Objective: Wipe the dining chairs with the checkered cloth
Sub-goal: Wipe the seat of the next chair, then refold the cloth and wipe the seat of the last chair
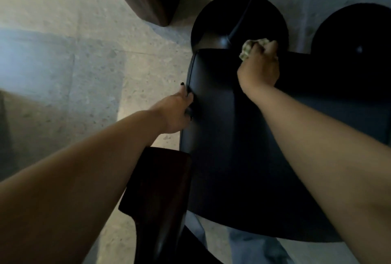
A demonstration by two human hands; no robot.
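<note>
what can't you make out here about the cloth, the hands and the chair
Head view only:
- Checkered cloth: bunched in the right hand, which hides most of it.
- Left hand: its fingers curl out of sight around the chair seat edge.
- Chair legs: hidden beneath the seat.
- Seat surface: too dark to judge dust or wiped areas.
- Round black base: cut off by the right edge.

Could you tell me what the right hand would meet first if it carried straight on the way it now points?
Probably the round black base on the floor: the right hand, gripping the checkered cloth, points past the far edge of the dark chair seat towards it. Depth is unclear, so it may pass above.
</note>
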